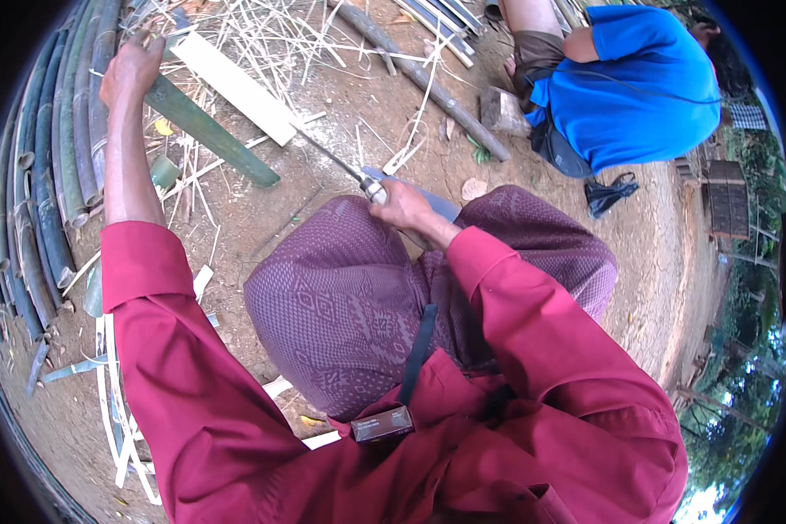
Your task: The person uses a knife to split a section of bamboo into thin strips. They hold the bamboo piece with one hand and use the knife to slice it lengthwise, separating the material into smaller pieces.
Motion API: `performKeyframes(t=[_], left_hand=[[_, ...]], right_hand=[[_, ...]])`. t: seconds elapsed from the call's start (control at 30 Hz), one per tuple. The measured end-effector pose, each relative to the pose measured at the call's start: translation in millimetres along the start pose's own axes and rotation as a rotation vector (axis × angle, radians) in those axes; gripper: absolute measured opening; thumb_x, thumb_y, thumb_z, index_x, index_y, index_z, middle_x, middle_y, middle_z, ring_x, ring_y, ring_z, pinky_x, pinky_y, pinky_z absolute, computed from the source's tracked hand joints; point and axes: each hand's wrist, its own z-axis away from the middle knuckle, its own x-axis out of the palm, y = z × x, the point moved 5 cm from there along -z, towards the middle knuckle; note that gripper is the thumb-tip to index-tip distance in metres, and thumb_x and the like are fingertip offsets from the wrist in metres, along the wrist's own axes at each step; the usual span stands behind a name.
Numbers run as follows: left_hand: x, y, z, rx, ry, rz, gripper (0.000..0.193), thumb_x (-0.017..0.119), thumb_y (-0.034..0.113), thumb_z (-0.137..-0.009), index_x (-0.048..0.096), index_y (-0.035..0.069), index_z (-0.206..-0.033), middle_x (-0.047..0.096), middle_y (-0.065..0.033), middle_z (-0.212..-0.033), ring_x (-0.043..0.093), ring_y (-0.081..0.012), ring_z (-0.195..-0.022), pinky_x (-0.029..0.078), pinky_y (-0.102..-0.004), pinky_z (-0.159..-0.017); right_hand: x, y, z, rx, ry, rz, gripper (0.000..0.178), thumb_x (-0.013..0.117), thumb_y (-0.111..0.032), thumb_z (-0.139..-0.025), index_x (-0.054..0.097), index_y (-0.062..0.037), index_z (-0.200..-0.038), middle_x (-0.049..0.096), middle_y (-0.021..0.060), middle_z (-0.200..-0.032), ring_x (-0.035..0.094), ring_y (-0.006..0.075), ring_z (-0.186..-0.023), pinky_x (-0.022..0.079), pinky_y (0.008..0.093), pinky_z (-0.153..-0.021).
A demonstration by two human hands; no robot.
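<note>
My left hand (133,70) is at the upper left, its fingers closed at the far end of a split length of green bamboo (208,131). Beside the green piece lies a broad pale bamboo slat (236,87), slanting the same way. My right hand (402,210) is wrapped round a knife (374,187) by its handle, just over my knees. Its thin blade appears nearly edge-on and points up and left, the tip reaching the near end of the pale slat. Whether the tip touches the slat I cannot tell. A flat blue-grey thing (437,203) shows partly behind my right hand.
Bamboo poles (48,148) are stacked along the left. Thin shavings (262,39) litter the ground ahead, near a long wooden pole (428,83). A person in a blue shirt (629,96) sits at the upper right, by a wood block (504,112) and a black bag (611,194).
</note>
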Motion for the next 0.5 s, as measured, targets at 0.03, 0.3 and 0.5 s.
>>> performKeyframes(t=[0.03,0.3,0.5], left_hand=[[5,5,1,0.023,0.001,-0.007,0.056,0.048,0.056,-0.084,0.050,0.028,-0.133,0.059,-0.0112,-0.125,0.056,-0.0311,-0.116,0.045,-0.0444,-0.094],[-3,66,14,0.198,-0.057,0.091,0.059,0.053,0.046,-0.079,0.052,0.019,-0.131,0.058,-0.0142,-0.126,0.056,-0.0319,-0.115,0.044,-0.0430,-0.096],[-37,37,54,0.506,-0.145,0.554,0.057,0.057,0.016,-0.076,0.049,0.012,-0.132,0.052,-0.0185,-0.132,0.049,-0.0320,-0.123,0.037,-0.0439,-0.106]], right_hand=[[9,8,20,0.034,0.112,0.052,0.040,0.063,-0.028,-0.072,0.060,0.0005,-0.099,0.066,0.0151,-0.081,0.065,0.0226,-0.071,0.051,0.0401,-0.064],[48,83,97,0.166,0.303,-0.179,0.039,0.063,-0.027,-0.068,0.060,-0.0044,-0.099,0.065,0.0228,-0.088,0.063,0.0389,-0.084,0.047,0.0457,-0.075],[48,57,125,0.196,0.353,-0.208,0.042,0.064,-0.027,-0.068,0.062,-0.0046,-0.103,0.066,0.0216,-0.089,0.064,0.0375,-0.086,0.048,0.0449,-0.076]])
